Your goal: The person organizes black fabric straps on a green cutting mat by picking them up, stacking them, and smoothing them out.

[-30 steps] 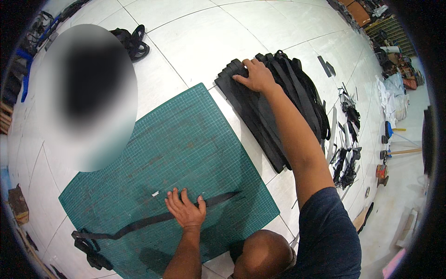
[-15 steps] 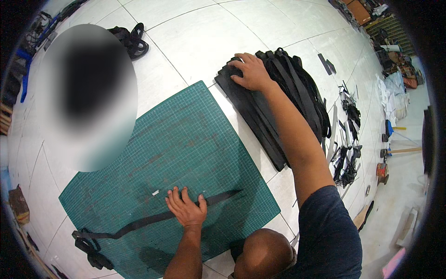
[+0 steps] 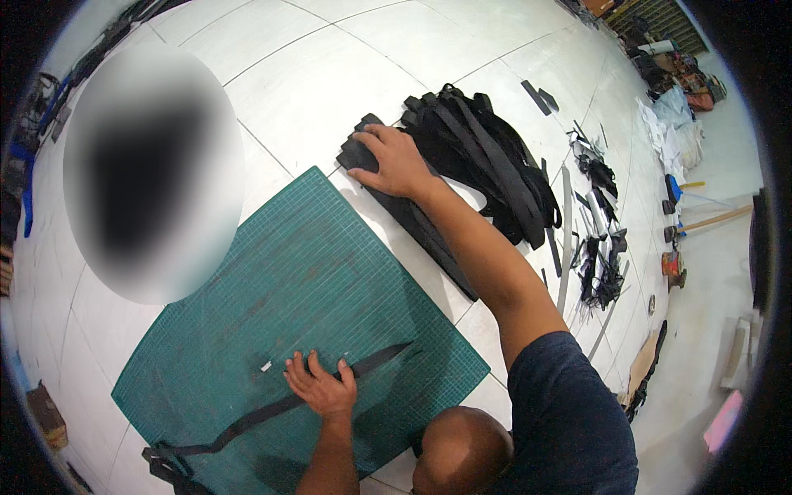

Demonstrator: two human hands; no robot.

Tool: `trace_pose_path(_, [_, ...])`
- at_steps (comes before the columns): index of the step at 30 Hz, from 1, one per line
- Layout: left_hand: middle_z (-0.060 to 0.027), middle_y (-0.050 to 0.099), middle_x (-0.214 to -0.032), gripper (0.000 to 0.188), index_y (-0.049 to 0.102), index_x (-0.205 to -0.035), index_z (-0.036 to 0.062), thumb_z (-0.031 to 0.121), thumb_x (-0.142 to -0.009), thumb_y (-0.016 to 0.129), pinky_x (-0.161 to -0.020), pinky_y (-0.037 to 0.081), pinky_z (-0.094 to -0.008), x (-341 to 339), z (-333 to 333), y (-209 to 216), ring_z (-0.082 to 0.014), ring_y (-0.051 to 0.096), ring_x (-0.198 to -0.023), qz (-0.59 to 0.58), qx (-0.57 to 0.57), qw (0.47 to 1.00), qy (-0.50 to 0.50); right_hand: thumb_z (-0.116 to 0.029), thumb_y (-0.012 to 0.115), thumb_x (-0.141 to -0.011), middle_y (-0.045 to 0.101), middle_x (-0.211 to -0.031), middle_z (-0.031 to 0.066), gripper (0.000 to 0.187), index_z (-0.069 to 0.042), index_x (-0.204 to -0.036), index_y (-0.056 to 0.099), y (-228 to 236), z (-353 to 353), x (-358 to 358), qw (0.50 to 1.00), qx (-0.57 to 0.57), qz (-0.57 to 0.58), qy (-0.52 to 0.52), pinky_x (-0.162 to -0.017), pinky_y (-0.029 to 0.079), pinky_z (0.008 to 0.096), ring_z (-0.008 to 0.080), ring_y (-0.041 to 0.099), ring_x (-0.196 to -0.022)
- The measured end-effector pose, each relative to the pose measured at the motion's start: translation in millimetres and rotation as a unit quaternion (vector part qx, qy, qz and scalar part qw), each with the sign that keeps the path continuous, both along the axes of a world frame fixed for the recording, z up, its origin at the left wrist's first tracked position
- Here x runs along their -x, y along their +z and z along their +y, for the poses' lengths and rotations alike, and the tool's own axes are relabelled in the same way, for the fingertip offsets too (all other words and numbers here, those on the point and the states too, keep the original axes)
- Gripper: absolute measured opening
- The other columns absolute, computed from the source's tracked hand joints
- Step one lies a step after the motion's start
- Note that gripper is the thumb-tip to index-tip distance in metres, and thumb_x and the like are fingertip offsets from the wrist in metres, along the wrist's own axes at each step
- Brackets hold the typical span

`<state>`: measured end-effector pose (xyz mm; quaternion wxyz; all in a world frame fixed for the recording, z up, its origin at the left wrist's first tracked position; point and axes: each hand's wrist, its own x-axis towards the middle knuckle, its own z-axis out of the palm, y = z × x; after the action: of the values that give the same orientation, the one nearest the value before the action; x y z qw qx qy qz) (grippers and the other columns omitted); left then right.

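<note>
While the left hand (image 3: 324, 389) lies palm down across the strip (image 3: 256, 417), we see its fingers reach beyond it over the mat (image 3: 272, 305), slightly spread, with the thumb apart; we cannot tell how firmly they press. The strip, black and narrow, is on the mat: we trace it from the lower left edge, through a bend, beneath the hand, to a tapered end short of the upper right edge. Where it meets the lower left edge, we find a black bundle (image 3: 171, 473). Just past the left fingertips, we note a small white scrap (image 3: 266, 366).

On the floor (image 3: 363, 66), beside the mat's upper right edge, we see a stack (image 3: 417, 227) of flat black straps. The right hand (image 3: 392, 161) rests over its far end, near the mat's top corner, with fingers bent and thumb set apart; we cannot tell whether they pinch any strap. Beyond this arm, also on the floor, we find a pile (image 3: 470, 148) of black straps, and farther right from the mat, black and white offcuts (image 3: 602, 256).
</note>
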<state>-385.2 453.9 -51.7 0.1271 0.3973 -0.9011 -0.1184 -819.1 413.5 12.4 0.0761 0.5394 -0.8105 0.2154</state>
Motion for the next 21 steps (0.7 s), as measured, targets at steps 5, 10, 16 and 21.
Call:
trace_pose_path(5, [-0.0246, 0.039, -0.142, 0.057, 0.045, -0.130, 0.0012, 0.034, -0.087, 0.061, -0.114, 0.019, -0.0617, 1.1, -0.1, 6.0, -0.0452, 0.029, -0.138, -0.017, -0.012, 1.000, 0.009, -0.026, 0.066, -0.081, 0.062, -0.108, 0.0161, 0.037, -0.008, -0.113, 0.063, 16.2, 28.0, 23.4, 0.992, -0.010, 0.012, -0.124, -0.087, 0.047, 0.0488, 0.0350, 0.060, -0.104])
trace_pose_path(10, [-0.0245, 0.039, -0.142, 0.056, 0.045, -0.130, 0.0011, 0.036, -0.088, 0.059, -0.114, 0.019, -0.0617, 1.1, 1.2, 4.7, -0.0451, 0.029, -0.138, -0.022, -0.008, 1.000, 0.004, -0.023, 0.065, -0.080, 0.063, -0.108, 0.0156, 0.037, -0.008, -0.113, 0.063, 35.7, 67.1, 104.5, 0.936, -0.031, 0.069, -0.343, -0.087, 0.051, 0.0483, 0.0356, 0.063, -0.101])
trace_pose_path(16, [-0.0250, 0.038, -0.143, 0.058, 0.044, -0.130, 0.0002, 0.035, -0.087, 0.061, -0.114, 0.019, -0.0624, -0.6, -1.0, 7.1, -0.0450, 0.029, -0.138, -0.020, -0.017, 1.000, 0.007, -0.042, 0.072, -0.077, 0.049, -0.135, 0.0147, 0.064, -0.022, -0.135, 0.053, 49.9, 62.2, 128.1, 0.928, -0.223, 0.047, -0.296, -0.100, 0.046, 0.0501, 0.0359, 0.050, -0.124])
trace_pose_path(21, [-0.0248, 0.039, -0.142, 0.059, 0.044, -0.130, 0.0004, 0.035, -0.086, 0.062, -0.114, 0.019, -0.0628, -2.4, -2.4, 6.4, -0.0454, 0.029, -0.138, -0.043, -0.024, 0.999, 0.004, -0.040, 0.075, -0.079, 0.040, -0.145, 0.0122, 0.061, -0.027, -0.135, 0.054, 42.8, 38.3, 131.6, 0.882, -0.364, 0.031, -0.299, -0.103, 0.044, 0.0534, 0.0366, 0.042, -0.134])
